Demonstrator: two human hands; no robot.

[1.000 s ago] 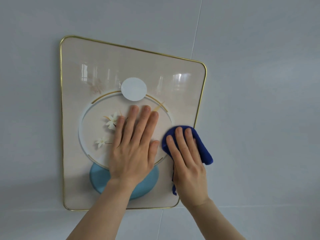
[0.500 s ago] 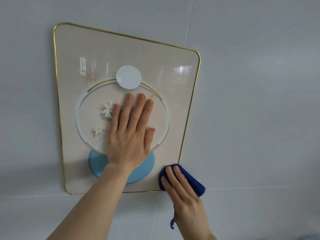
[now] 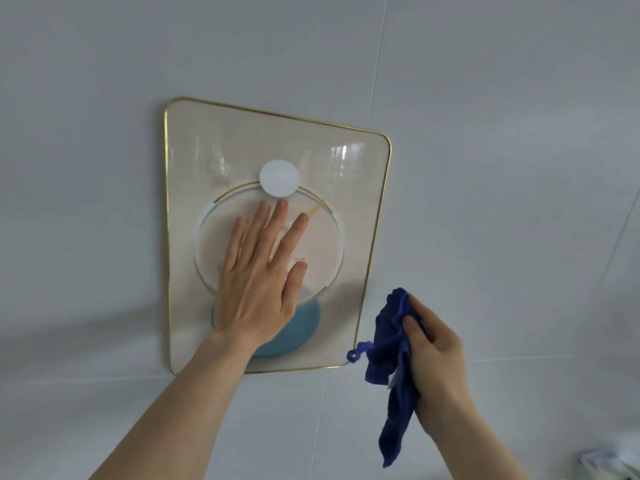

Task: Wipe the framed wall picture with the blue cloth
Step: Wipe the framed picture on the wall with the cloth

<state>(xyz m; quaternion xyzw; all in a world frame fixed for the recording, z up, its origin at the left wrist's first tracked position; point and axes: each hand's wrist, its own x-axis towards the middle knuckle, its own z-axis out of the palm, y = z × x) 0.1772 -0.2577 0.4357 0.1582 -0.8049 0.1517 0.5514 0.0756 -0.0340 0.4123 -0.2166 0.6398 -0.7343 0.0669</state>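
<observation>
The framed picture (image 3: 194,140) hangs on the grey wall: a beige panel with a thin gold frame, a white disc, a large ring and a blue oval. My left hand (image 3: 258,282) lies flat against its middle with the fingers spread, covering the small flowers. My right hand (image 3: 434,355) is off the picture, to the right of its lower right corner, and grips the dark blue cloth (image 3: 393,368). The cloth hangs bunched and loose from my fingers, clear of the glass.
The wall (image 3: 502,168) is made of large pale grey tiles with thin seams. A blurred pale object (image 3: 609,459) shows at the bottom right corner of the view.
My right hand wiped down the picture's right side to its lower right corner, then lifted the cloth off the wall. The cloth now hangs loose. My left hand stayed pressed on the picture.
</observation>
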